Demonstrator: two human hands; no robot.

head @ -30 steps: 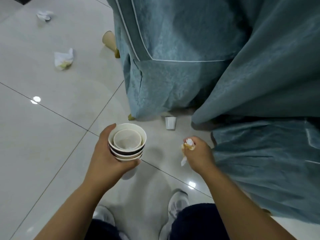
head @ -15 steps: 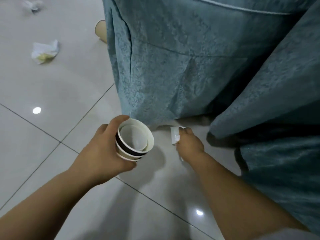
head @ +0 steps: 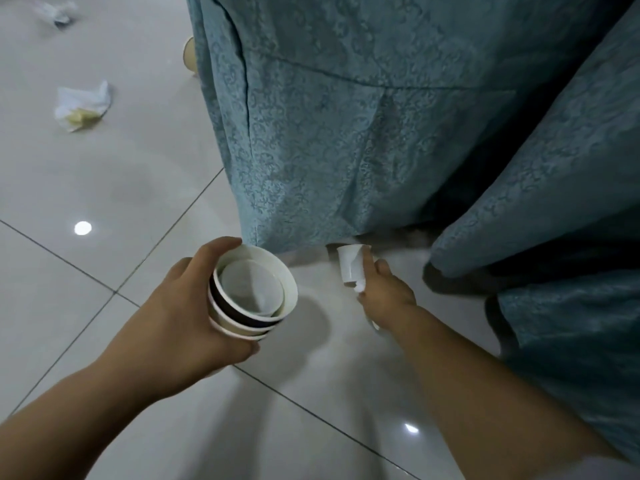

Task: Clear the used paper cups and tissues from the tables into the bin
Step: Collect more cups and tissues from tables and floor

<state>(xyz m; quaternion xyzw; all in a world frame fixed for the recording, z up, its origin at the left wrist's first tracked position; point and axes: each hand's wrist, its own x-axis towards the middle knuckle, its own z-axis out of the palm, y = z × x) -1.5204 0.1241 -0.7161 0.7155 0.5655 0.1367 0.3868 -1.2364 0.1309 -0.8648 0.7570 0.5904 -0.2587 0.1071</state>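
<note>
My left hand [head: 180, 313] grips a stack of nested paper cups [head: 252, 292], held low over the tiled floor with the open ends up. My right hand [head: 384, 292] reaches down to a small white paper cup [head: 350, 263] that stands by the hem of the teal cloth. Its fingers curl round the cup's right side. A bit of white tissue [head: 360, 287] shows under the same hand. A crumpled tissue with a yellow stain [head: 81, 105] lies on the floor at the upper left. Another paper cup [head: 189, 55] lies half hidden behind the cloth's edge.
Teal patterned cloth [head: 346, 133] hangs to the floor over the furniture ahead, and a second draped piece [head: 554, 220] stands at the right. More crumpled litter [head: 55, 12] lies at the top left. Glossy light tiles [head: 104, 202] cover the floor.
I have bent lower toward the floor. My right hand, which held a tissue near my body, moved forward to the small white cup and closed round it. The left hand kept its cup stack.
</note>
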